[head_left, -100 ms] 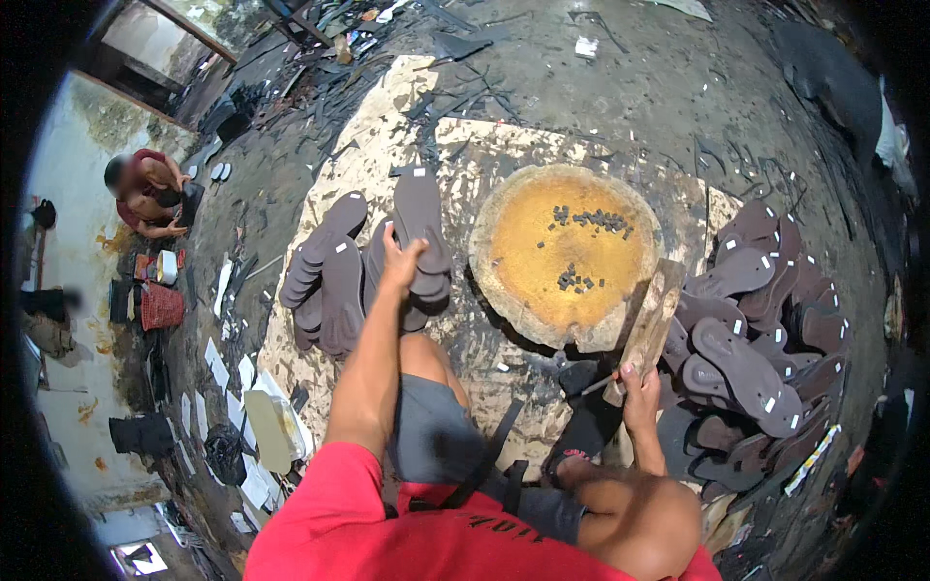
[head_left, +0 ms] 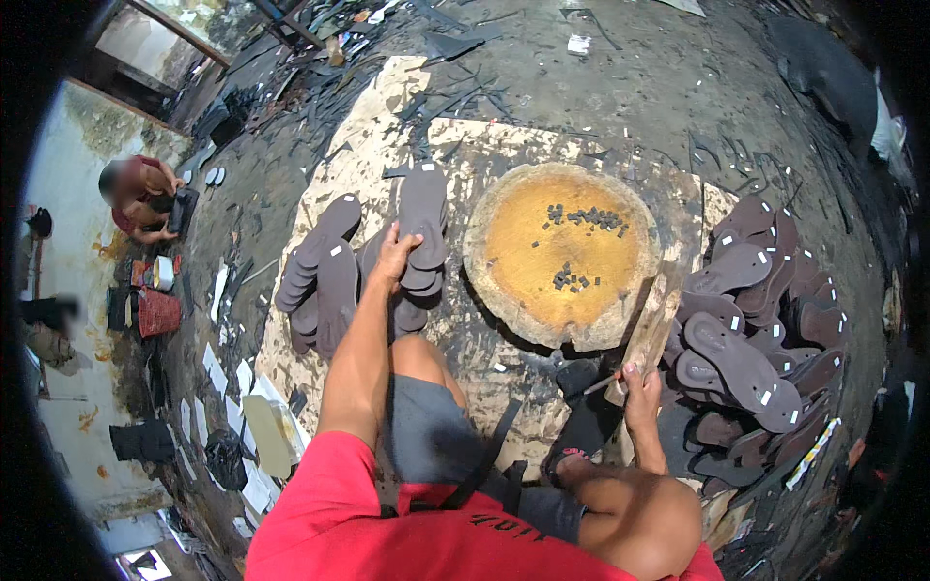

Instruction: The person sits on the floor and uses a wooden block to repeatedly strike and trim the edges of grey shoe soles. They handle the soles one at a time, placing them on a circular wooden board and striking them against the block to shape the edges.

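Note:
My left hand [head_left: 395, 258] is closed on the edge of a brown sandal sole [head_left: 423, 208], its thumb over the side. That sole lies over several others in a stack. More stacked brown soles [head_left: 336, 290] stand to the left of it. My right hand [head_left: 640, 389] is closed around the near end of a rough wooden bat [head_left: 655, 324], which slants up beside the round chopping block. A thin rod [head_left: 603, 382] also sticks out to the left of that hand; its other end is hidden in the grip.
The round wood block [head_left: 523, 276] has small dark cut pieces [head_left: 593, 220] on its yellowish top. A heap of brown soles [head_left: 746, 358] lies at the right. Another person [head_left: 145, 198] squats at the far left beside a red basket [head_left: 159, 313]. Dark scraps litter the floor.
My left hand and the top sole have shifted slightly, the sole a little up and right. My right hand keeps its hold on the wooden bat. The whole view has drifted slightly.

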The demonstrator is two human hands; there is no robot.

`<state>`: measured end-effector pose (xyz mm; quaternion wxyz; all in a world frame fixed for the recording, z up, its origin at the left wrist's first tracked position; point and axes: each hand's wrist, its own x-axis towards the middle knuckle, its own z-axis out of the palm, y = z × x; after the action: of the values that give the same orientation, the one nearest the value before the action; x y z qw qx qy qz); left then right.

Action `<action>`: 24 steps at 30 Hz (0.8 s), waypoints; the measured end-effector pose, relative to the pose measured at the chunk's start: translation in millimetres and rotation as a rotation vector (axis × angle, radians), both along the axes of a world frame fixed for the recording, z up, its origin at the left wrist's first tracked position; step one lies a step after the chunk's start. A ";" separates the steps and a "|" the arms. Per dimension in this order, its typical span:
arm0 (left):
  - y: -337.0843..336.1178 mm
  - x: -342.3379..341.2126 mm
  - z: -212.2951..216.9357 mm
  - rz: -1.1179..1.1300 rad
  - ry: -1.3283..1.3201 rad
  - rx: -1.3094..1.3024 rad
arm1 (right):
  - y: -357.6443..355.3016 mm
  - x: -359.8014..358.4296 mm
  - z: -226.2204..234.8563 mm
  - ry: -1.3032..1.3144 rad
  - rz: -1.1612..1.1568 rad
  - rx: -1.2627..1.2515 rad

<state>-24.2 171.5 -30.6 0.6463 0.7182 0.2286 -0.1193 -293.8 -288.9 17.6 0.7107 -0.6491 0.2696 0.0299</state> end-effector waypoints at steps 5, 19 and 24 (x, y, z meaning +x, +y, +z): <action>-34.8 27.4 -9.4 -0.142 -0.375 0.921 | -9.5 1.2 -10.2 -0.010 -0.081 -0.011; -62.0 -21.4 8.9 -0.262 0.044 1.076 | -2.3 10.8 5.9 -0.042 -0.007 0.013; -94.7 -13.2 63.1 -0.164 -0.223 0.934 | -4.5 10.4 11.1 -0.064 -0.070 0.017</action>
<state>-37.3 76.9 32.5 0.2642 0.9554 0.1298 0.0232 -283.5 -293.4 28.8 0.7251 -0.6338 0.2690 -0.0134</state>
